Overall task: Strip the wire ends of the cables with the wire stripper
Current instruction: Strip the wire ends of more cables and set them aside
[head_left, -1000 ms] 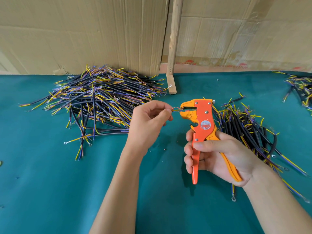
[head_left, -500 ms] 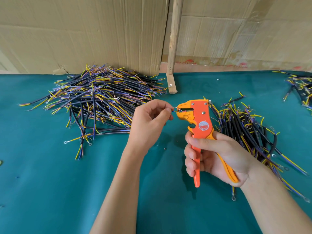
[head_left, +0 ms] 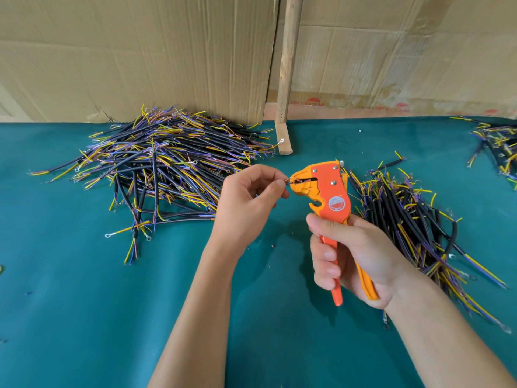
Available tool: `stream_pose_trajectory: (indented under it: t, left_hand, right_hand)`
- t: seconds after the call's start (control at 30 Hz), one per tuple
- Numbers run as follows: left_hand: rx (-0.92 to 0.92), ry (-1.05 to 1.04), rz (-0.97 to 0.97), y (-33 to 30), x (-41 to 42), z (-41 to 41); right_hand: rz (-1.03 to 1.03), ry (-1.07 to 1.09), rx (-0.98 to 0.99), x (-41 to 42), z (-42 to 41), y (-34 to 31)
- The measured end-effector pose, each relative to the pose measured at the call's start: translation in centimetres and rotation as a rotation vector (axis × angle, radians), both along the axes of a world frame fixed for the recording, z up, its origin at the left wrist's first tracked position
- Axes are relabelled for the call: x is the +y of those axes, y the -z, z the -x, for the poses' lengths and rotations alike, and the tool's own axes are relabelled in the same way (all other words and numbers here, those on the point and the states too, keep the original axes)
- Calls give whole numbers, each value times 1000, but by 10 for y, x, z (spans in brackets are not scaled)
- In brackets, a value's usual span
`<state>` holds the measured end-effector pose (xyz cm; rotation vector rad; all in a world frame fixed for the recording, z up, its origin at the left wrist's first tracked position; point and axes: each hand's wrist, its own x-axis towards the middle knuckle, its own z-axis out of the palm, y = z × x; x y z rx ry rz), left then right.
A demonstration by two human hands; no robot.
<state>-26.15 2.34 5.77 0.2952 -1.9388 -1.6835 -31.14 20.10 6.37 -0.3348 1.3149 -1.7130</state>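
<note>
Squeezed tighter than a moment before, the orange and yellow plastic wire stripper (head_left: 327, 200) had its two handles closer together, so I think the cut on this wire end was just being made. The right hand (head_left: 355, 256) was curled round both handles, fingers in front and thumb across the top. Just left of the tool's beak, the left hand (head_left: 246, 203) pinched a thin wire end (head_left: 288, 184) between thumb and first finger. The wire tip touched the stripper's mouth. How far in it went was too small to tell.

Counted out: one stripper, two hands, one wire being held.

Beyond the left fingers lay one big heap of black cables with yellow and purple tips (head_left: 167, 166). Right of the right-hand fingers lay a second heap of black cables (head_left: 414, 219). Far off at the right edge, a third small heap (head_left: 500, 147) showed. All three rested on the green cloth table (head_left: 70, 303). Behind stood brown cardboard sheets (head_left: 140, 57) and one wooden stick (head_left: 288, 65).
</note>
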Motion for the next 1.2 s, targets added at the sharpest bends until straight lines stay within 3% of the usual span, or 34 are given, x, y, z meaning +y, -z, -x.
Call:
stream_pose_trajectory:
  t: [0.2, 0.47, 0.77, 1.2]
  left_hand:
    - [55, 45, -83, 0, -3, -1]
    - [45, 12, -96, 2, -2, 2]
    - [42, -16, -55, 4, -4, 2]
    - [-51, -129, 15, 9, -4, 5]
  right_hand:
    - [-27, 72, 31, -6, -7, -2]
    - [189, -107, -87, 2, 0, -4]
    - [233, 33, -110, 9, 12, -3]
    - [142, -16, -81, 9, 10, -3]
